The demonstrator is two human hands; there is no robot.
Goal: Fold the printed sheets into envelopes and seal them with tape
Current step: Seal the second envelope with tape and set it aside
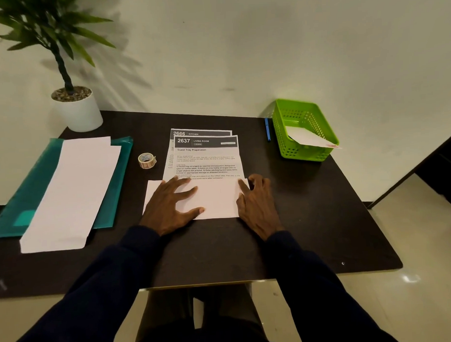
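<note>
1. Head view, the work: the top printed sheet [208, 158] is lying mid-desk [310, 214] on a second printed sheet [201, 132]. Its near end is turned up into a blank folded flap [217, 200] that is covering the lowest lines of text.
2. Head view, the hands: the left hand [169, 206] is lying flat on the flap's left half. Its grip is wide open, fingers spread, pressing and holding nothing. The right hand [256, 208] is resting at the flap's right edge with its grip loosely bent and closing on nothing we can see.
3. We are judging a skewed crease the likeliest fault. The flap's left corner is sticking out past the sheet's left edge, so pressing now may be fixing a crooked fold.
4. The underlying sheet is sitting offset and loose. Uneven pressure from either hand may be dragging both papers together.
5. The tape roll [147, 160] is standing left of the sheets, apart from both hands. Lifting the left hand towards it may be letting the flap spring open.
6. The green basket [305, 154], far right, is holding one finished envelope [307, 138] that is jutting over its rim. Another dropped in may be tipping it out.
</note>
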